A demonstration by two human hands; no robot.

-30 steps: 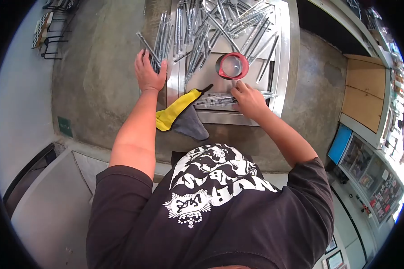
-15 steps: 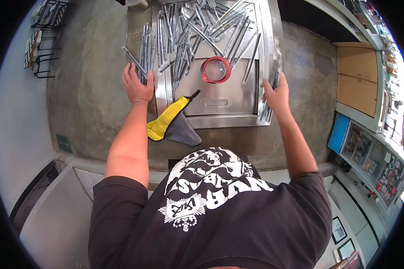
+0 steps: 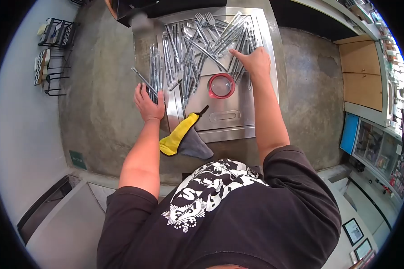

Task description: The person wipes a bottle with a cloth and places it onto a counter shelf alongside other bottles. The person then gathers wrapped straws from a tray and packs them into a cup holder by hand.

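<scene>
My left hand (image 3: 149, 106) is round the near ends of a bundle of slim, clear-wrapped cutlery packets (image 3: 156, 67), with one packet slanting across it. Over the right side of a large pile of similar packets (image 3: 204, 53) is my right hand (image 3: 256, 62), its thumb stretched out to the left and its other fingertips partly hidden. A red-rimmed round container (image 3: 221, 86) stands on the steel surface (image 3: 238, 127) just below the pile. Nearer to me, a yellow and grey cloth (image 3: 184, 139) lies over the front left edge of the steel.
Bare forks (image 3: 210, 19) show at the far side of the pile. Dark equipment (image 3: 175, 8) stands beyond the steel unit. Black racks (image 3: 58, 33) are at the far left, and a wooden cabinet (image 3: 361, 74) is on the right.
My right hand has moved packets from the front of the steel to its right side, then gone up to the pile's right part. My left hand stays at its bundle. The view has shifted.
</scene>
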